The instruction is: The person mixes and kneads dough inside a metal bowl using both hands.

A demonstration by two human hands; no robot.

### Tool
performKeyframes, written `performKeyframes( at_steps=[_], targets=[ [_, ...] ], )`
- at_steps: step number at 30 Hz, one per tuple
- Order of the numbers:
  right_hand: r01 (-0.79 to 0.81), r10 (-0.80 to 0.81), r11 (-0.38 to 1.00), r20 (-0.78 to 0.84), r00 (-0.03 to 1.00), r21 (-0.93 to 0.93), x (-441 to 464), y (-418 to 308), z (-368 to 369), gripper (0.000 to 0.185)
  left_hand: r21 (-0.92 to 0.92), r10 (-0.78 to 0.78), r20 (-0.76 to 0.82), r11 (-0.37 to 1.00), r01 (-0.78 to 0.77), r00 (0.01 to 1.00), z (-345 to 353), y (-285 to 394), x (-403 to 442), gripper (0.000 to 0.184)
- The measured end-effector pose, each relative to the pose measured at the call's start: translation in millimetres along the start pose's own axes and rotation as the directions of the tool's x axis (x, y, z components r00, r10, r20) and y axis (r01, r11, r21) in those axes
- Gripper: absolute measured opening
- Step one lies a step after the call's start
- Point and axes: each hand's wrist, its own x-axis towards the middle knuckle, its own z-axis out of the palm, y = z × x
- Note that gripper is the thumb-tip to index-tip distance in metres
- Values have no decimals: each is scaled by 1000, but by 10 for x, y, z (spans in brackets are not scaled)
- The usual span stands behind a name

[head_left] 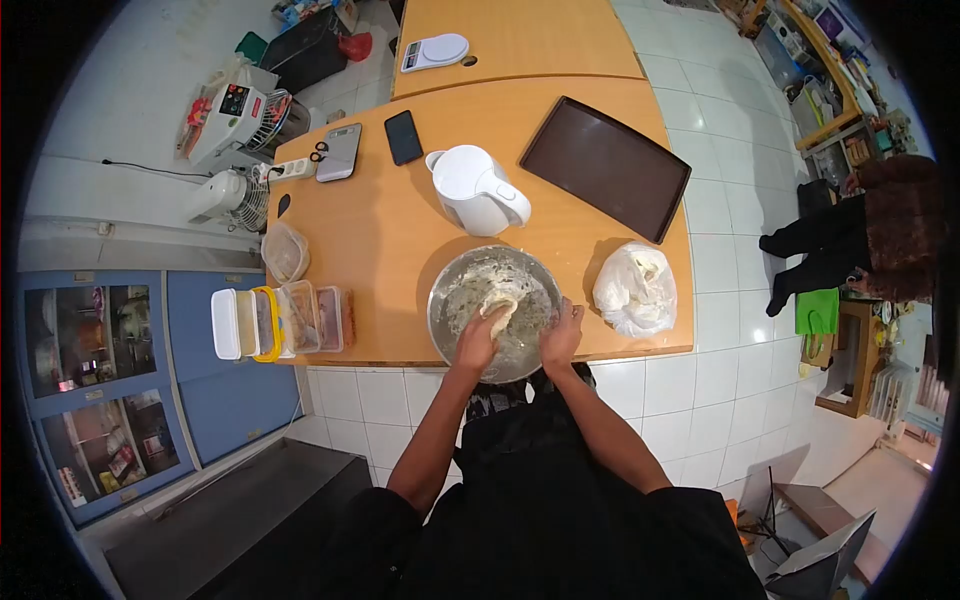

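A wide metal bowl [455,345] stands at the table's front edge, its inside smeared with flour and bits of dough. My left hand [478,342] is inside the bowl, its fingers pressed around a pale lump of dough [502,308]. At the bowl's right rim is my right hand [561,335], with its fingers curled over the edge and holding it. To the right of the bowl sits a white plastic bag [635,290]. Just behind the bowl stands a white kettle [470,185].
A dark tray [607,165] lies at the back right. Phone [403,138], grey scale [340,153] and power strip [290,170] are at the back left. Food containers [298,318] line the left edge. A white scale [436,52] is farther back. Another person [830,240] stands at right.
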Motion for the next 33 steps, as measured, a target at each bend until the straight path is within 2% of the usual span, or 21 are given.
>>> performKeyframes(
  at_steps=[2, 5, 8, 11, 12, 14, 15, 17, 18, 20, 21, 24, 27, 28, 29, 31, 32, 33],
  targets=[
    [-11, 11, 1000, 14, 1000, 4, 6, -2, 6, 35, 88, 204, -83, 976, -197, 975, -128, 124, -3, 69],
    [56, -55, 997, 18, 998, -58, 26, 78, 33, 44, 70, 192, -15, 979, -191, 981, -193, 159, 48, 75],
    [38, -36, 999, 53, 998, -27, 45, -8, -47, 39, -48, 36, 25, 998, -35, 999, -29, -58, 108, 84],
    [-12, 17, 996, 55, 998, -87, 19, -107, -109, 47, -330, -109, 169, 930, 161, 980, 421, -850, 152, 91],
    [79, -73, 989, 58, 996, -122, 12, -97, -149, 49, -303, -52, 161, 948, 99, 986, 462, -877, 182, 93],
    [263, -252, 948, 81, 964, -179, -22, -120, -172, 55, -528, -101, 91, 839, 134, 991, 546, -932, 212, 89],
    [356, -331, 911, 149, 932, -210, -39, -138, -171, 57, -631, -136, 59, 763, 142, 989, 532, -887, 202, 87],
    [537, -469, 805, 285, 836, -253, -36, -164, -192, 61, -662, -95, 172, 726, 186, 981, 467, -810, 216, 81],
    [547, -476, 798, 290, 830, -255, -25, -147, -182, 62, -674, -69, 226, 709, 207, 972, 444, -795, 228, 79],
    [563, -489, 786, 300, 819, -255, -20, -103, -170, 63, -284, -202, 141, 930, 235, 969, 458, -738, 206, 75],
    [578, -501, 778, 314, 807, -246, -15, -85, -188, 61, -62, -250, 78, 965, 255, 965, 460, -694, 188, 72],
    [600, -535, 777, 303, 789, -190, 42, 19, -272, 54, -106, -146, 59, 983, 152, 988, 437, -551, 20, 76],
    [551, -531, 831, 193, 825, -71, 120, 143, -377, 44, -397, -87, -50, 916, 60, 995, 494, -373, -87, 79],
    [509, -498, 859, 154, 853, -43, 140, 150, -455, 42, -224, 11, -201, 973, -57, 980, 540, -394, -88, 82],
    [470, -465, 883, 115, 878, -13, 165, 150, -536, 41, -201, -40, -165, 980, 6, 985, 539, -412, -48, 81],
    [383, -385, 923, -69, 920, -41, 217, 226, -675, 41, -142, -149, -104, 981, 133, 983, 524, -555, 20, 78],
    [328, -335, 942, -160, 929, -69, 251, 310, -721, 43, -187, -122, -175, 978, 88, 977, 565, -668, 52, 68],
    [268, -283, 959, -250, 926, -91, 286, 381, -778, 44, -61, -232, -144, 972, 225, 962, 561, -623, 115, 64]
  ],
)
